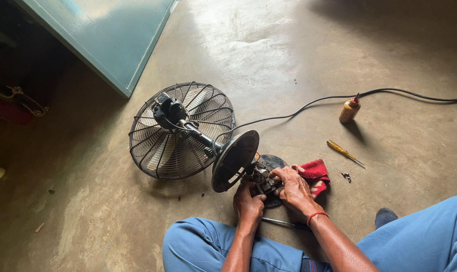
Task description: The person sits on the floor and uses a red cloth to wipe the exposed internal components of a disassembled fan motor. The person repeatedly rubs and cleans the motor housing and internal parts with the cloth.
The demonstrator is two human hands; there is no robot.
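both hands on fan base [262,182], open floor [269,65] beyond

Soft daylight, perhaps slightly dim corners.

Single cam, head-worn, looking steeply down and fwd from above the seated person's lap. It's sitting close to the left hand [248,205] and right hand [292,190], both landing low-centre in frame, w/ the blue-trousered knees [208,247] cutting the bottom edge. View is facing out across the concrete floor [269,55], taking in the fan [182,130] mid-frame and reaching to a teal panel [112,35] top left. No 2nd view, so nothing is overlapping.
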